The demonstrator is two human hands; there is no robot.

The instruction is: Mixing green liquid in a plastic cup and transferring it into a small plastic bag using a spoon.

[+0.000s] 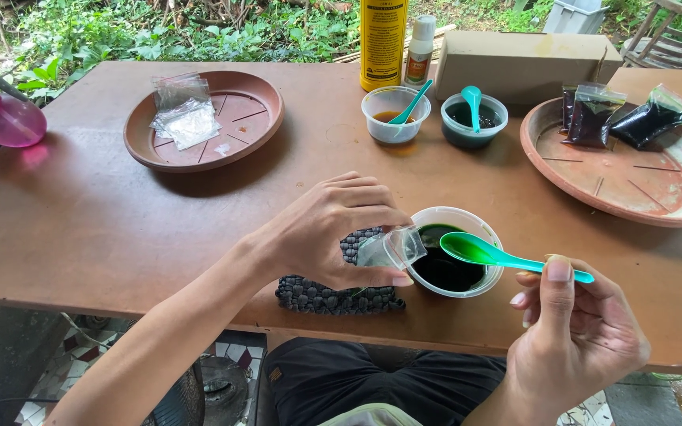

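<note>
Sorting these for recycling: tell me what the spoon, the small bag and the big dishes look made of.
Spoon in the right hand: glossy green plastic, probably, with a moulded sheen. Small bag in the left hand: thin clear plastic film, see-through and creased. Round dishes: matt reddish-brown, plastic or terracotta; hard to tell.

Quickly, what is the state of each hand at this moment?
Left hand: closed, pinching a small clear plastic bag open.
Right hand: closed on the handle of a green spoon.

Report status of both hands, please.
Left hand pinches small clear plastic bag. Right hand holds green plastic spoon over dark-liquid cup. Nothing between.
</note>
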